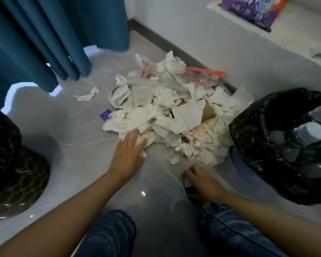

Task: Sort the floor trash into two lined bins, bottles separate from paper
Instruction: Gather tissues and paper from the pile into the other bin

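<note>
the paper heap (pixel 167 112) lies just ahead of her left hand (pixel 127 152), whose flat fingers press its near edge to gather it. right hand (pixel 202 179) pinches a scrap, bottle bin (pixel 248 130) beside it.

arms: bare, no sleeves | legs: blue denim jeans (pixel 107 236) | hands: bare, no gloves

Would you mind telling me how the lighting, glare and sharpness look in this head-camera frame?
Head view: dim, soft light overall; a small glare spot on the glossy floor between the knees; bright patches under the curtain; wide-angle bending towards the edges; soft focus throughout, with the right hand and the purple bag blurred; the black bin liners lose detail in shadow.
</note>
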A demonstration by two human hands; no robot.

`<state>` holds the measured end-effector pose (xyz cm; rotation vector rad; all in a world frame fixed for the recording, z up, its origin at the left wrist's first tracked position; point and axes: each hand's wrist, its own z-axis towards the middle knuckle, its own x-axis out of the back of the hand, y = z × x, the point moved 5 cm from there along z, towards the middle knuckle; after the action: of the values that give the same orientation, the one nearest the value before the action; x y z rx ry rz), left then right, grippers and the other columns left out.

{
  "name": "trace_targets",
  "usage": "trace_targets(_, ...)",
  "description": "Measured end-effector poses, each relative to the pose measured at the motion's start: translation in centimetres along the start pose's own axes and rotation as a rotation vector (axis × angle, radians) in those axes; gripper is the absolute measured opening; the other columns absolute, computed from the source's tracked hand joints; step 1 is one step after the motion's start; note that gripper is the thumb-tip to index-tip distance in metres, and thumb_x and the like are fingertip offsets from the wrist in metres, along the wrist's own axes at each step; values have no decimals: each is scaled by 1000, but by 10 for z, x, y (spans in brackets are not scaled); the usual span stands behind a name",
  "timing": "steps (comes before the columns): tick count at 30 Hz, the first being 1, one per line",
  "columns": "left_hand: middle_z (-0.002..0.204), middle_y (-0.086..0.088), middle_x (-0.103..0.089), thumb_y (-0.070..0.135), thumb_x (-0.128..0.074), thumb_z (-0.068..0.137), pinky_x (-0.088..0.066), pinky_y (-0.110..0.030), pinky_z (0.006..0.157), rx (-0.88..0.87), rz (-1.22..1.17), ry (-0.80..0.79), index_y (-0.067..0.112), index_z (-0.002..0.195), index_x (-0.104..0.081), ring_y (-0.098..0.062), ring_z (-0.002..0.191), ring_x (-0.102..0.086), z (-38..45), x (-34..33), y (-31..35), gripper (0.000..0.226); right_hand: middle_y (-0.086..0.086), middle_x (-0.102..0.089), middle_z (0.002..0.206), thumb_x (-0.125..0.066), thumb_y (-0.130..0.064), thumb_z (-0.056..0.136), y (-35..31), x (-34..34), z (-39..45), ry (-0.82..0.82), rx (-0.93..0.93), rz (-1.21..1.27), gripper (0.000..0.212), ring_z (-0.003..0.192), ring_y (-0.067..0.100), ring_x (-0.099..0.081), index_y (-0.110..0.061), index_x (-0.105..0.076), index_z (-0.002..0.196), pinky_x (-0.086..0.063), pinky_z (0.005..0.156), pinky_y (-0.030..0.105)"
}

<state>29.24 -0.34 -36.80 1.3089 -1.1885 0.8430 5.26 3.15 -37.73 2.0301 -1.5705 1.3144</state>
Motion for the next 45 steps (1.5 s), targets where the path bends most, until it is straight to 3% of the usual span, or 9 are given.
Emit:
trace_targets(4,152,-14,-28,26,-60,90,-26,-40,111,60,-100,-53,17,137,-47,-34,137,-29,-14,-15,-3,49,-2,-39,116,-70,-24,81,-3,-7,-2,149,-72,297,40,99,10,-45,-18,-51,115,-39,80,21)
trace_targets(9,120,-12,-54,12,-59,90,-35,-23,87,62,-258,39,8,116,-60,-27,107,-48,-27,-14,-4,26,1,-56,104,-61,-10,86,-4,3,-6,304,-97,494,15,91,12,-54,-15,-52,98,-39,74,18)
trace_targets(15,115,2,-57,12,-63,88,-34,-13,82,183,-588,121,15,127,-53,-11,102,-53,-40,-4,-8,40,9,-57,73,-48,5,92,-7,29,2,384,-104,952,17,61,9,-55,-6,-58,100,-46,55,16)
trace_targets(17,118,9,-53,14,-61,90,-35,-17,86,248,-650,142,19,133,-47,-7,104,-49,-45,-1,-11,45,6,-59,85,-46,-1,95,-8,35,7,367,-75,817,23,70,1,-56,-9,-59,112,-44,63,13)
trace_targets(20,124,5,-55,14,-56,93,-37,-22,90,303,-700,151,20,132,-47,-10,109,-50,-53,2,-15,40,6,-58,119,-45,-16,97,-8,36,24,311,-28,412,30,107,17,-54,-12,-53,126,-40,89,23)
trace_targets(22,128,1,-56,14,-53,94,-38,-23,92,323,-725,161,20,129,-50,-12,112,-50,-57,5,-17,35,6,-57,125,-50,-26,94,-11,31,35,279,-29,297,36,112,23,-54,-16,-49,129,-42,94,32)
trace_targets(31,122,-4,-58,18,-53,95,-48,-27,89,551,-1132,180,23,131,-51,-16,105,-59,-68,17,-36,36,7,-56,92,-45,-27,97,-19,24,53,240,-14,163,17,80,19,-49,-13,-52,92,-31,68,27)
trace_targets(36,112,-2,-61,31,-46,98,-47,-40,96,604,-1275,127,30,114,-61,-19,105,-58,-75,16,-35,23,12,-52,61,-55,-22,88,-18,26,44,418,-75,403,31,54,18,-42,-1,-56,65,-38,57,37)
trace_targets(45,112,5,-46,32,-77,74,-32,-17,79,182,-471,-36,26,120,-50,-8,99,-46,-50,10,-7,54,1,-56,53,-61,-7,76,-23,41,36,523,-270,971,24,56,16,-49,-12,-65,53,-41,59,26)
